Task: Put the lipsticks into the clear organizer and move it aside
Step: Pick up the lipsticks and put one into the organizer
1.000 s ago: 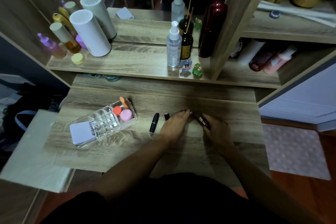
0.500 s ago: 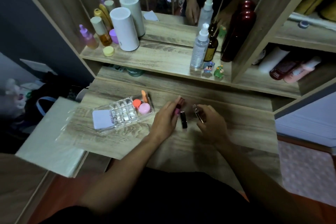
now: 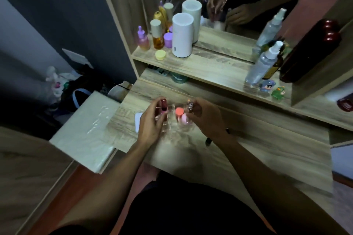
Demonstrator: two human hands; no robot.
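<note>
The clear organizer (image 3: 172,109) lies on the wooden desk (image 3: 257,145), mostly hidden under both hands; an orange sponge and a pink sponge (image 3: 179,111) sit in it. My left hand (image 3: 151,120) holds a dark red lipstick (image 3: 163,105) upright over the organizer's left part. My right hand (image 3: 205,115) pinches a clear-capped lipstick (image 3: 189,105) above its right end. A black lipstick (image 3: 208,141) lies on the desk, partly hidden by my right wrist.
A white padded stool (image 3: 86,129) stands against the desk's left edge. On the shelf behind are a white cylinder (image 3: 182,35), small bottles (image 3: 157,34), a spray bottle (image 3: 262,63), a dark red bottle (image 3: 309,51), two figurines (image 3: 273,88) and a mirror.
Both hands have moved left from the desk's middle to over the organizer, each carrying a lipstick. The view has swung left and the frame is blurred.
</note>
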